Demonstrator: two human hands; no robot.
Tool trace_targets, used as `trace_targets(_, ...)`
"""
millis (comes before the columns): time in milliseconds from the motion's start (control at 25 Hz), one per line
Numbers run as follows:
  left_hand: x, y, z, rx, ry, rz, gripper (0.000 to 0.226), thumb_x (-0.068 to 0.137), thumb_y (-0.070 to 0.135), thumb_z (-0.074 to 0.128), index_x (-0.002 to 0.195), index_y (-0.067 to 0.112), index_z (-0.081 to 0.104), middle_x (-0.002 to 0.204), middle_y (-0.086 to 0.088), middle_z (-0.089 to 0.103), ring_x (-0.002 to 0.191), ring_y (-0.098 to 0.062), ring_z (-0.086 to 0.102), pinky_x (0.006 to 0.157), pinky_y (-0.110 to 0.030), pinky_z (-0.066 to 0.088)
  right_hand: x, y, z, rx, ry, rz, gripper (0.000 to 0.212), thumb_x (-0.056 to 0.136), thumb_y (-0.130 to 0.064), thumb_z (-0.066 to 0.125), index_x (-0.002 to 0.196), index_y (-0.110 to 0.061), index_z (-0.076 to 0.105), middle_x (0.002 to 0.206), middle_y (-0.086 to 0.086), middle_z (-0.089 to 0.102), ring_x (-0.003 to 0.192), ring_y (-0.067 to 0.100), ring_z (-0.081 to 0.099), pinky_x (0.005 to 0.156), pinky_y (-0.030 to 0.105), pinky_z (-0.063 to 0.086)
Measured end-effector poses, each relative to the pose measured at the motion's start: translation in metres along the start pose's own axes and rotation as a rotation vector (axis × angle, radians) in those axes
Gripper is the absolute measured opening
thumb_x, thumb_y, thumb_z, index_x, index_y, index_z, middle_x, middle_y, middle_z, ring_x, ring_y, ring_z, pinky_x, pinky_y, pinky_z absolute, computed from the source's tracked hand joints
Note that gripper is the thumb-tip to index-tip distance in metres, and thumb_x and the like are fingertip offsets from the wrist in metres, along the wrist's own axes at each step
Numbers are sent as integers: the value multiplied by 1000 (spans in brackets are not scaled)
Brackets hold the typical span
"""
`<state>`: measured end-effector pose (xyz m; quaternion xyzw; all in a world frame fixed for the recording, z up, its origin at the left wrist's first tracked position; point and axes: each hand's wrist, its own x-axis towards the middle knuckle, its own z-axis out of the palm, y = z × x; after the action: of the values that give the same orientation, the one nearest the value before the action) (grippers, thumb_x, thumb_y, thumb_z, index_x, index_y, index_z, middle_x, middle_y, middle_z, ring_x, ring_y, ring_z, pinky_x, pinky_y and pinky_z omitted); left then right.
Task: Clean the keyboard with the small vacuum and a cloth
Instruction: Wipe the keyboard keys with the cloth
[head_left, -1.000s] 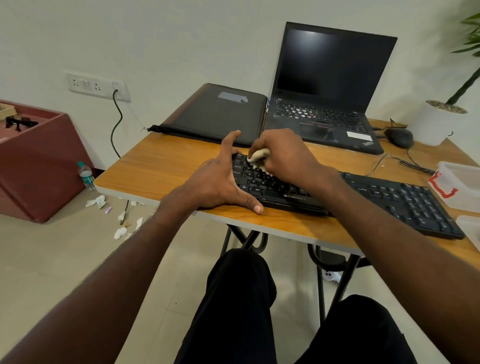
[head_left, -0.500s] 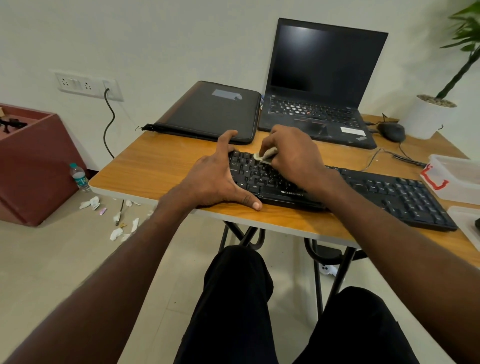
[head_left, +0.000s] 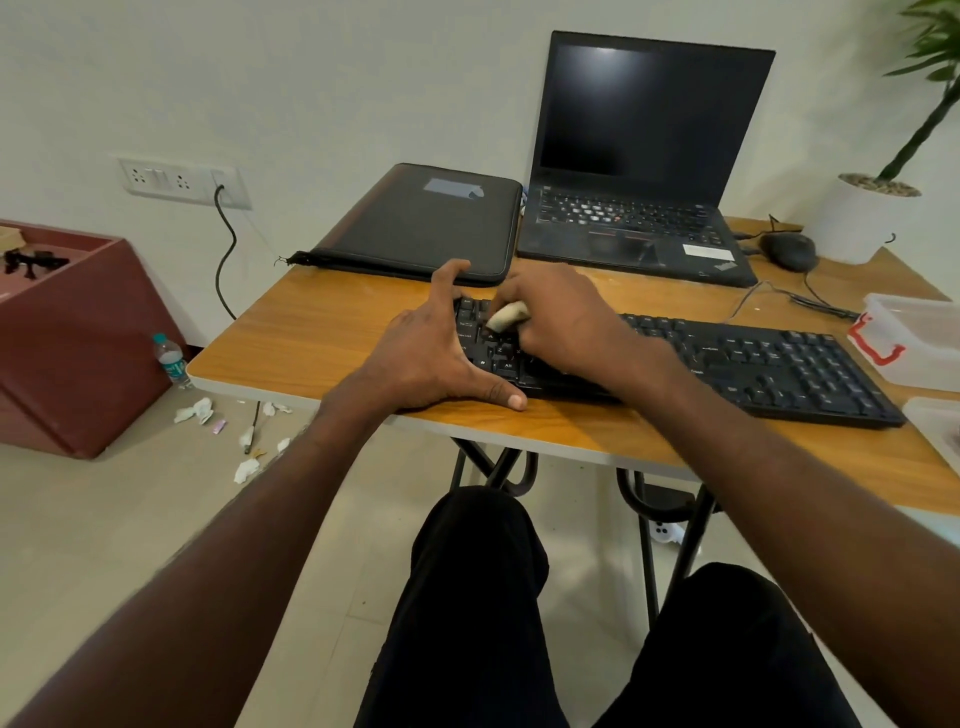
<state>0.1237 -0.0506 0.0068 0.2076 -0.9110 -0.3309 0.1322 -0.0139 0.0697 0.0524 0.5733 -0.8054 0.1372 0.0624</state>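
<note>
Head view: the black keyboard (head_left: 753, 364) lies along the bench's (head_left: 311, 332) near edge. The left hand (head_left: 431, 353) braces the keyboard's left end, fingers spread and straight. The right hand (head_left: 566, 322) grips a small wadded cloth (head_left: 506, 316), pressing it onto the left-side keys.

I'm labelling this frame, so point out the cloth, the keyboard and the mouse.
cloth (head_left: 508, 316), head view, its bunched end sticking out of the fist.
keyboard (head_left: 779, 371), head view, keys right of centre.
mouse (head_left: 788, 250), head view, its top.
</note>
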Motion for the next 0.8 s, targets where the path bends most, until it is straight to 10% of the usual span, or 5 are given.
trace_targets(280,-2,3,-1,-4,-19,25,164,29,99,79,162,37,4,164,-4,43,147,-33,46,122,-59,36,23,-5,-18,187,-124,103,16,84,-22,74,99,-26,77,87,-3,73,80,12,69,59,25,49)
trace_targets(800,0,-2,0,-16,6,-14,163,25,97,81,158,45,4,163,-5,42,146,-34,45,120,-59,40,-14,36,-19,-13,-6,131,25,85,-8,74,103,-25,79,97,-1,74,88,17,66,68,32,50)
